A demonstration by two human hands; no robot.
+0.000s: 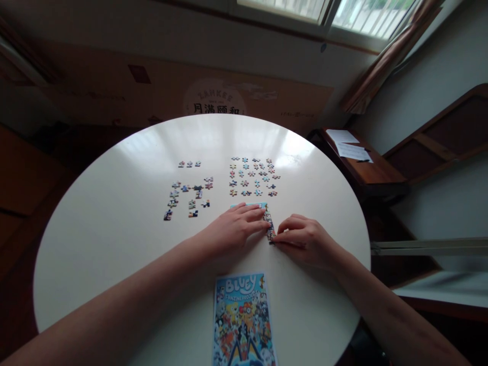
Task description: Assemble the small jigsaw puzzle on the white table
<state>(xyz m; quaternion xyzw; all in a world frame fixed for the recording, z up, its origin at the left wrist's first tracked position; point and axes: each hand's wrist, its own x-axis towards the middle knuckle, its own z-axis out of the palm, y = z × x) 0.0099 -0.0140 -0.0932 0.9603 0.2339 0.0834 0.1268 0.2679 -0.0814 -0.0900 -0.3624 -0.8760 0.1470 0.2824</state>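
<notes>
A partly joined jigsaw puzzle (268, 218) lies on the white table, its blue top edge and right side showing. My left hand (242, 223) rests flat over it with the fingers stretched out, hiding much of it. At the lower right corner of the puzzle, my right hand (301, 236) pinches a puzzle piece (271, 242) between thumb and finger. Loose puzzle pieces (246, 166) sit in rows beyond the hands. More loose pieces (197, 188) lie in a scattered group to the left, some touching each other.
A printed picture sheet (242, 320) reading "Bluey" lies near me on the round white table (95, 254). To the right stands a brown wooden side table (366, 172) with papers (348, 147) and pens. A cardboard panel (274, 104) leans under the window.
</notes>
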